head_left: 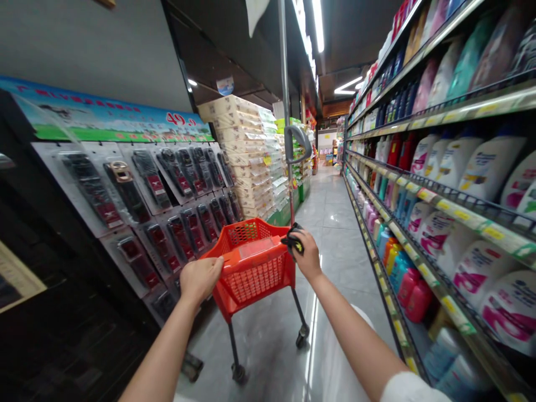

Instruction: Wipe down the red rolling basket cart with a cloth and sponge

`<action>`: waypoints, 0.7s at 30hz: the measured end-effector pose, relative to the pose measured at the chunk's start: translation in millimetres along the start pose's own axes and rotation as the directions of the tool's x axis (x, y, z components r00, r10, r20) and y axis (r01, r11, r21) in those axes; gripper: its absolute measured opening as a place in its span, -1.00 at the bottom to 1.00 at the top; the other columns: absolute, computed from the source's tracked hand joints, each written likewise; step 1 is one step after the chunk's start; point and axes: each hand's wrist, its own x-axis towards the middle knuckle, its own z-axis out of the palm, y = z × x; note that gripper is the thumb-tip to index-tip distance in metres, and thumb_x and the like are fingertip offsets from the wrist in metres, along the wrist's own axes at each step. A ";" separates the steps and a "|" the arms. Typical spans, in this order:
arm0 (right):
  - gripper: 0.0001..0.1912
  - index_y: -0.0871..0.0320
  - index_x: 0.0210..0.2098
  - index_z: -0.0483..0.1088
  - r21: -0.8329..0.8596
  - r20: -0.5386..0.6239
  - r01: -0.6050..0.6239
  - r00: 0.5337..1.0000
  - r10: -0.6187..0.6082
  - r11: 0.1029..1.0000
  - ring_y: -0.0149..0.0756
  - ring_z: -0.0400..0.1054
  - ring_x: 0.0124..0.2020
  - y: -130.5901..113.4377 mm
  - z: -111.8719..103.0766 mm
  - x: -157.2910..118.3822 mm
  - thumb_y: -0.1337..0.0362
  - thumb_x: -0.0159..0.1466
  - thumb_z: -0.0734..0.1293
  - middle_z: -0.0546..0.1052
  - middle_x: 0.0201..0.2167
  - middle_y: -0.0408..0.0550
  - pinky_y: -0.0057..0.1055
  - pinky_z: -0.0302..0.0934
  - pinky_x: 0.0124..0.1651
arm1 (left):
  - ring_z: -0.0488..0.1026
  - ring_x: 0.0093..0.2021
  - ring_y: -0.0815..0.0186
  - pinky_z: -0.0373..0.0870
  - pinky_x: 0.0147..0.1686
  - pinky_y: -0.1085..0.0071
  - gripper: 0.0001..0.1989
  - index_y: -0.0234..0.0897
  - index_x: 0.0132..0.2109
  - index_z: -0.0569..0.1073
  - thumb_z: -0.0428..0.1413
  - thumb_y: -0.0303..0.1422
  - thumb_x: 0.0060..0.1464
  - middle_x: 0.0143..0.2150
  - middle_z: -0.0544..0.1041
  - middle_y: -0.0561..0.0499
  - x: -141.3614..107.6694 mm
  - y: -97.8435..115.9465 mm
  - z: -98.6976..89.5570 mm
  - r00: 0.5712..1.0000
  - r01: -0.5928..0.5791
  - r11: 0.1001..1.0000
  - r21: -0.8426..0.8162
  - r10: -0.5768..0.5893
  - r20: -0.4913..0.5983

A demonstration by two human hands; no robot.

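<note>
Two hands push close on the red cart (pixel 257 279), btwn hung packs (pixel 157 245) and shelves (pixel 444 209). Cart points away, bit left; long bar (pixel 253 250) runs L to R. L hand (pixel 201 279) grips bar; R hand (pixel 307 251) holds black thing (pixel 294 241) at bar's R end.

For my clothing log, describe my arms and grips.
The left grip and right grip are ungloved, with no rings visible. No watch or bracelet shows. A plain white sleeve ends near the right elbow; no left sleeve is visible.
</note>
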 end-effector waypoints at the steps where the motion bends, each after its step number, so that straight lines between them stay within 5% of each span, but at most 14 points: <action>1: -0.73 0.12 -0.13 0.48 0.041 -0.036 -0.080 0.996 0.082 0.996 -0.14 0.33 0.08 11.7 -4.9 9.8 0.29 0.19 0.27 0.52 -0.05 0.06 -0.09 0.17 0.18 | 0.55 -0.09 0.03 0.33 -0.24 0.31 -0.38 -0.18 -0.19 0.63 -0.34 -0.14 0.21 -0.15 0.64 -0.15 -0.6 -0.1 0.1 1.000 -0.003 1.000 0.002 0.003 0.000; 3: -0.80 0.15 -0.29 0.50 0.152 -0.031 -0.317 0.945 0.325 0.936 -0.15 0.40 -0.09 33.3 -10.7 34.1 0.23 0.14 0.30 0.57 -0.22 0.03 -0.18 0.27 0.03 | 0.55 -0.09 0.03 0.32 -0.25 0.31 -0.37 -0.17 -0.21 0.63 -0.35 -0.14 0.21 -0.15 0.64 -0.14 -1.6 0.5 0.3 1.000 -0.005 1.000 0.006 0.005 -0.004; 5: -0.86 0.17 -0.43 0.48 0.253 0.044 -0.558 0.823 0.566 0.790 -0.21 0.42 -0.30 52.9 -11.3 58.4 0.22 0.07 0.35 0.55 -0.43 -0.03 -0.29 0.32 -0.18 | 0.56 -0.11 0.03 0.32 -0.27 0.31 -0.36 -0.16 -0.22 0.63 -0.35 -0.13 0.21 -0.16 0.65 -0.14 -1.5 1.6 0.4 1.000 0.003 1.000 0.006 -0.003 -0.004; 8: -0.88 0.19 -0.57 0.40 0.327 0.171 -0.722 0.680 0.713 0.610 -0.29 0.35 -0.55 76.3 -5.1 78.8 0.26 0.01 0.38 0.45 -0.65 -0.11 -0.36 0.28 -0.44 | 0.56 -0.14 0.04 0.31 -0.30 0.33 -0.37 -0.16 -0.25 0.62 -0.34 -0.13 0.20 -0.19 0.65 -0.14 0.9 2.9 -0.5 0.999 0.027 1.000 0.009 -0.027 0.017; 12: -0.83 0.19 -0.56 0.36 0.408 0.171 -0.741 0.635 0.753 0.533 -0.30 0.31 -0.63 86.4 9.3 68.3 0.22 0.00 0.38 0.40 -0.71 -0.15 -0.33 0.28 -0.48 | 0.57 -0.16 0.05 0.31 -0.32 0.34 -0.38 -0.19 -0.28 0.61 -0.35 -0.16 0.19 -0.21 0.65 -0.16 5.1 3.7 -2.4 0.996 0.067 0.997 0.042 -0.069 0.050; 15: -0.76 0.19 -0.41 0.38 0.489 0.063 -0.697 0.629 0.775 0.525 -0.28 0.39 -0.48 78.5 20.4 47.4 0.11 0.10 0.28 0.48 -0.56 -0.10 -0.32 0.33 -0.34 | 0.57 -0.16 0.04 0.33 -0.30 0.32 -0.38 -0.22 -0.27 0.62 -0.35 -0.20 0.19 -0.21 0.65 -0.18 6.1 5.6 -2.1 0.996 0.078 0.994 0.071 -0.081 0.040; 18: -0.58 0.20 -0.23 0.39 0.526 -0.215 -0.590 0.605 0.767 0.613 -0.19 0.44 -0.21 62.2 29.6 25.5 0.00 0.21 0.12 0.54 -0.29 0.05 -0.27 0.34 -0.13 | 0.57 -0.14 0.02 0.34 -0.27 0.30 -0.38 -0.26 -0.25 0.63 -0.34 -0.21 0.18 -0.20 0.64 -0.21 4.7 9.8 -0.5 0.996 0.091 0.993 0.076 -0.092 0.002; 21: -0.51 0.21 -0.08 0.40 0.307 -0.517 -0.492 0.633 0.577 0.815 -0.05 0.32 0.07 39.4 37.3 5.7 -0.03 0.26 0.13 0.42 0.00 0.22 -0.11 0.21 0.10 | 0.57 -0.14 0.03 0.35 -0.24 0.29 -0.38 -0.28 -0.27 0.64 -0.33 -0.23 0.18 -0.20 0.64 -0.22 1.7 16.3 1.2 0.995 0.096 0.992 0.083 -0.094 -0.029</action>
